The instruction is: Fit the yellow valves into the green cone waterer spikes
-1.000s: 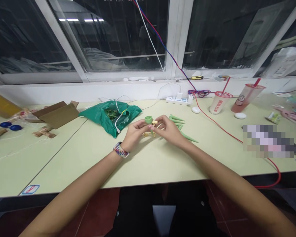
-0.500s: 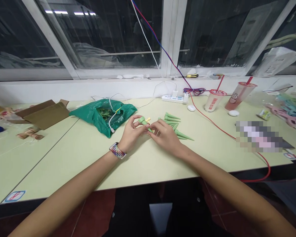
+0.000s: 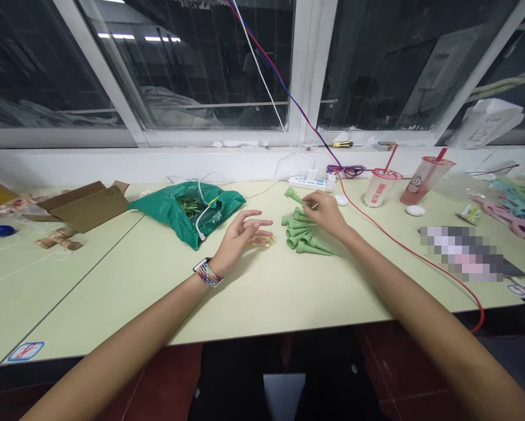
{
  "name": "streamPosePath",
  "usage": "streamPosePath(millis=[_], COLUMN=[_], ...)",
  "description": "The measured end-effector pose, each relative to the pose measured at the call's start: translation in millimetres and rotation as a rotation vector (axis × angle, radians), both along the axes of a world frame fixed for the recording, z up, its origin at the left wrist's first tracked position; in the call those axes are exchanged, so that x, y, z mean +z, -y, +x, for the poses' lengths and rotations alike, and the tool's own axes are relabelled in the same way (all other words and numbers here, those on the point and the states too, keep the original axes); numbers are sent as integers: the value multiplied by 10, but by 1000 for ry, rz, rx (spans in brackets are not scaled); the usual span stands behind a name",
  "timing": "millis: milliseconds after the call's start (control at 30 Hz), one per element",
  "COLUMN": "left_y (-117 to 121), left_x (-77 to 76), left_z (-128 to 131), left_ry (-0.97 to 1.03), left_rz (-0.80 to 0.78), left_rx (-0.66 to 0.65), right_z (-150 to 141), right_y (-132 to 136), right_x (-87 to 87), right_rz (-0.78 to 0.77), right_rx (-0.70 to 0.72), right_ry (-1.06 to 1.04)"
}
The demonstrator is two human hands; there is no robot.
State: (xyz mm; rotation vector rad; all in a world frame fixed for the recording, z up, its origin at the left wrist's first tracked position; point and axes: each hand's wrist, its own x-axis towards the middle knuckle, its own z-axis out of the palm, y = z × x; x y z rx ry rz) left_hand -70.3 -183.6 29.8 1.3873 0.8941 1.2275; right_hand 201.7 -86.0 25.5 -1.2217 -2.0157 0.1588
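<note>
Night fills the panes of a white-framed window (image 3: pixel 308 70) above a pale green laminate desk (image 3: pixel 113 292) where you work, a cardboard box (image 3: pixel 85 206) and a green plastic bag (image 3: pixel 166 213) to your left. To your right stand a power strip (image 3: pixel 310 183) and a lidded drink cup with a red straw (image 3: pixel 380 188), while a red cable (image 3: pixel 403 248) crosses the desktop and a pixelated patch (image 3: pixel 462 252) hides whatever lies beyond it.

Between your hands sits a heap of green plastic cone spikes (image 3: pixel 300 233). Your right hand (image 3: pixel 326 213) pinches one green plastic spike (image 3: pixel 294 196) at the far side of the heap, its tip pointing away from the pile. Your left hand (image 3: pixel 240 237) is open, fingers spread and holding nothing, just above a few small yellow pieces (image 3: pixel 261 241) on the desk. A beaded wristband (image 3: pixel 207 273) circles that wrist.

A loosened pinch could drop the spike onto the heap and send the tapered cones rolling. A careless sweep of your open left fingers could flick the small yellow pieces out of reach. The heap itself stands in the way of any direct pass between your hands, and your right forearm runs close to the red cable, which it could snag.
</note>
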Motion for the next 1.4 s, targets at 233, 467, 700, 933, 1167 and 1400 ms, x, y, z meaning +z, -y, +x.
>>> streamPosePath(millis=[233,467,700,933,1167,1400], left_y=[-63,-77,-86,-87,-98,-131], left_x=[-22,-27,-38,8,20,-21], left_z=[-85,-110,-107,-126,-134,-147], left_ry=[-56,-49,-59,-67,-55,-60], left_rz=[0,17,19,15,34,37], left_rx=[62,60,54,86,134,125], right_z=[392,368,377,388,459,627], right_y=[-548,-566,-449,-69,718,793], right_x=[-185,-233,-223,-65,62,-41], right_rz=[-231,-315,-333,-254,-482,-526], right_rx=[-187,-138,-124,-170,90,150], right_ry=[204,258,236,155,221,97])
